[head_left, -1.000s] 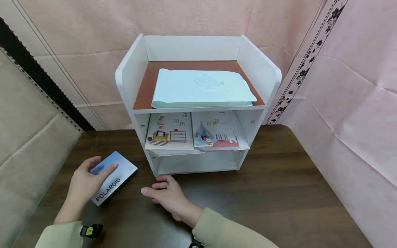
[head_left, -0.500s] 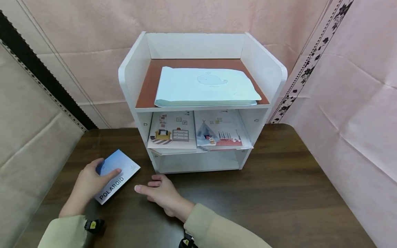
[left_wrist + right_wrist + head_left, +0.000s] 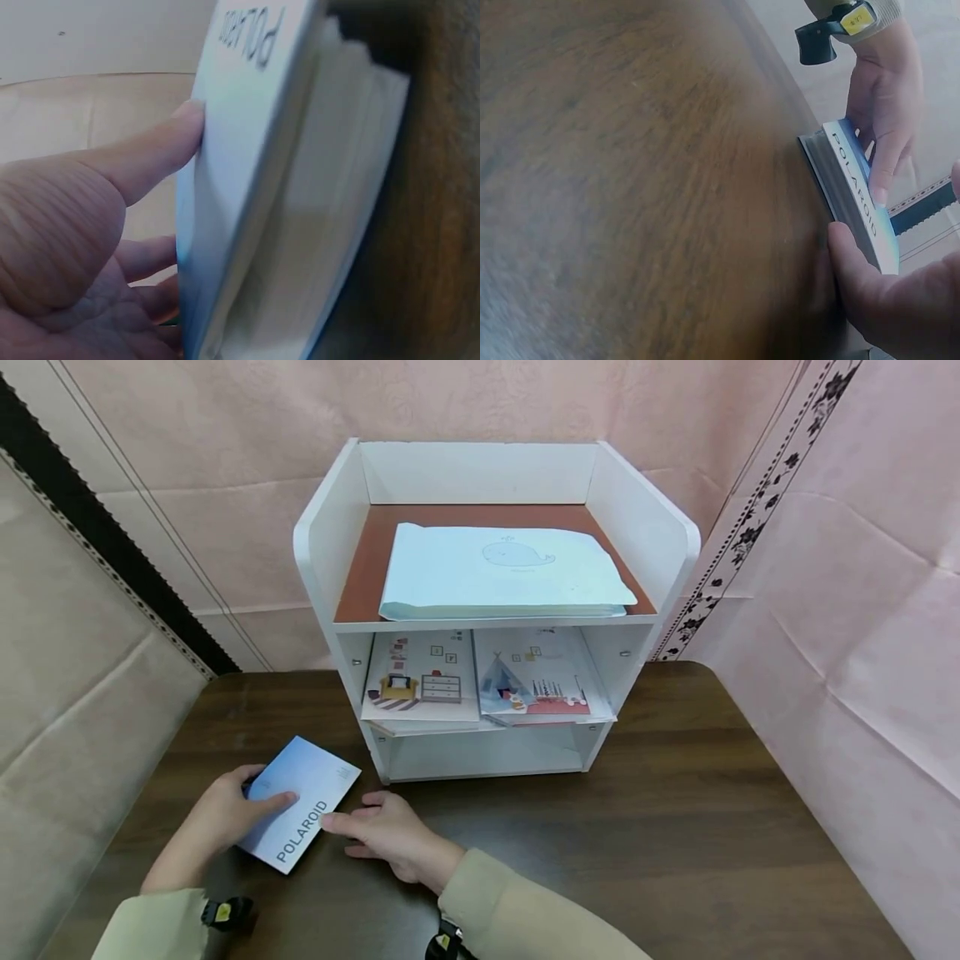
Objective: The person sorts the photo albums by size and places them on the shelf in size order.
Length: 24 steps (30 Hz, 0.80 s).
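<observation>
A thick, small book (image 3: 318, 781) with a blue-to-white cover marked POLAROID is at the left of the head view, tilted over the table. My left hand (image 3: 225, 814) grips it by the left side, thumb on the cover. In the left wrist view that thumb lies on the cover of the book (image 3: 232, 150), and its page edges show. My right hand (image 3: 397, 839) is at the book's right edge with fingers loosely bent. Its thumb tip seems to touch the edge of the book (image 3: 855, 187) in the right wrist view.
Behind the hands stands a white shelf unit (image 3: 480, 764). A pale blue whale-print pouch or pad (image 3: 465, 572) lies on its brown top board. Two illustrated booklets, one with a room drawing (image 3: 420, 681) and one with a tent (image 3: 540, 681), fill the middle shelf. The table (image 3: 637, 860) is dark wood.
The book has moved right and towards me in my left hand, with more of its cover facing up. My right hand has shifted left, up to the book's edge.
</observation>
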Each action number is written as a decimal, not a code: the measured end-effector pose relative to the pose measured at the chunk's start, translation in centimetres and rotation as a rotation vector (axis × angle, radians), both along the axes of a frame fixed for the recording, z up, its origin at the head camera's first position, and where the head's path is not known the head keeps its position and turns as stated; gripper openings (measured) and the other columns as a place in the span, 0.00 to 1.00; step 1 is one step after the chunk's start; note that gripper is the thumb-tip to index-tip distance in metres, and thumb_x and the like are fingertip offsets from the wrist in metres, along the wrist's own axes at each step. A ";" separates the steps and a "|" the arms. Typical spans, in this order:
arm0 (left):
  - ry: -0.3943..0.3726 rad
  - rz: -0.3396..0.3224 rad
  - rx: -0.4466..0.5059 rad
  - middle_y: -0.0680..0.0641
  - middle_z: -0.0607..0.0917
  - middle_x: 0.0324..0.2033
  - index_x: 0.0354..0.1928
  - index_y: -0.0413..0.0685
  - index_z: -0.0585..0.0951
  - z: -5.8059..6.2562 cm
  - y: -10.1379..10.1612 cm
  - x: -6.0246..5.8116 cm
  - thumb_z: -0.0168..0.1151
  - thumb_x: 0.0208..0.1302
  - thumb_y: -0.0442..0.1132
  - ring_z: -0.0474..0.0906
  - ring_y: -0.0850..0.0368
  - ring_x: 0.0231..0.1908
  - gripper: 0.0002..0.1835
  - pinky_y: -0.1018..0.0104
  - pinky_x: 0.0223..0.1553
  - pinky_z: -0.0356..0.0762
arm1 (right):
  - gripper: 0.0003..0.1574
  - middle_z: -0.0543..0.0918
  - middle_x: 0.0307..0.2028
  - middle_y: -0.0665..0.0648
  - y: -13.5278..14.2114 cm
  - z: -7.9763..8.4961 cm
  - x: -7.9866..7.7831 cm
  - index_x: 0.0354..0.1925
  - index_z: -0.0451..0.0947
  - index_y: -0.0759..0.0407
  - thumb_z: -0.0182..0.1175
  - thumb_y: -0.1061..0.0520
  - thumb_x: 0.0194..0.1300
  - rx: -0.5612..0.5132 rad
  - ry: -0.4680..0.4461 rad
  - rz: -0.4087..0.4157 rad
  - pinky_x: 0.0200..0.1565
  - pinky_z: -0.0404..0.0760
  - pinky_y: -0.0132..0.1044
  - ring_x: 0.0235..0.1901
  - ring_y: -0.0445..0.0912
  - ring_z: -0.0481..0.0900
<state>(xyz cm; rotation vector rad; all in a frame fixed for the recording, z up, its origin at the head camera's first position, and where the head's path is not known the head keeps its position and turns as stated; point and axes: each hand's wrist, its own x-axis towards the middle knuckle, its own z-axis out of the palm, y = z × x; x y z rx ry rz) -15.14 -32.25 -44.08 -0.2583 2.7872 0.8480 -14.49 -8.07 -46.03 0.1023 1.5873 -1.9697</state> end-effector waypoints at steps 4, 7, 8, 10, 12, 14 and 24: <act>-0.035 -0.006 0.031 0.22 0.68 0.57 0.65 0.25 0.60 -0.1 -0.1 -0.2 0.67 0.49 0.69 0.71 0.31 0.51 0.59 0.42 0.45 0.74 | 0.47 0.81 0.40 0.62 0.0 0.0 -0.1 0.63 0.60 0.75 0.73 0.58 0.55 -0.006 -0.007 0.000 0.44 0.83 0.47 0.44 0.52 0.82; -0.076 -0.031 0.038 0.22 0.70 0.54 0.63 0.22 0.60 0.0 0.1 -0.3 0.71 0.45 0.69 0.73 0.34 0.49 0.61 0.43 0.44 0.75 | 0.46 0.80 0.39 0.63 -0.1 0.0 -0.2 0.61 0.61 0.77 0.74 0.58 0.54 0.006 -0.010 -0.004 0.44 0.83 0.46 0.44 0.52 0.82; -0.097 -0.037 0.030 0.22 0.71 0.52 0.62 0.21 0.60 0.2 0.2 -0.3 0.71 0.43 0.69 0.74 0.35 0.47 0.62 0.44 0.43 0.76 | 0.45 0.80 0.39 0.63 -0.1 0.0 -0.2 0.60 0.62 0.77 0.74 0.58 0.54 0.011 -0.009 -0.004 0.44 0.83 0.45 0.43 0.52 0.82; -0.135 -0.051 0.009 0.23 0.73 0.49 0.60 0.19 0.62 0.4 0.5 -0.3 0.72 0.40 0.70 0.75 0.37 0.44 0.63 0.46 0.41 0.77 | 0.41 0.79 0.39 0.62 -0.1 0.0 -0.1 0.57 0.65 0.77 0.74 0.59 0.54 0.012 -0.006 -0.008 0.43 0.83 0.45 0.42 0.52 0.82; -0.166 -0.059 -0.011 0.25 0.75 0.46 0.57 0.18 0.64 0.7 0.8 -0.3 0.72 0.38 0.71 0.76 0.40 0.41 0.63 0.48 0.39 0.78 | 0.34 0.80 0.38 0.61 -0.1 0.0 -0.1 0.53 0.69 0.74 0.73 0.59 0.54 0.012 0.005 0.001 0.44 0.83 0.46 0.40 0.51 0.83; -0.184 -0.062 -0.024 0.28 0.78 0.42 0.55 0.19 0.66 0.9 1.1 -0.3 0.72 0.37 0.72 0.77 0.43 0.38 0.62 0.50 0.37 0.79 | 0.29 0.80 0.37 0.60 -0.1 0.0 -0.1 0.49 0.71 0.71 0.73 0.59 0.55 0.021 0.017 0.010 0.44 0.83 0.46 0.39 0.50 0.83; -0.221 -0.074 0.030 0.29 0.78 0.44 0.54 0.18 0.69 1.1 0.5 0.7 0.68 0.48 0.69 0.76 0.44 0.40 0.55 0.50 0.38 0.79 | 0.27 0.83 0.34 0.56 -0.1 0.2 0.0 0.48 0.73 0.68 0.73 0.58 0.55 0.096 0.067 0.038 0.43 0.83 0.46 0.37 0.47 0.83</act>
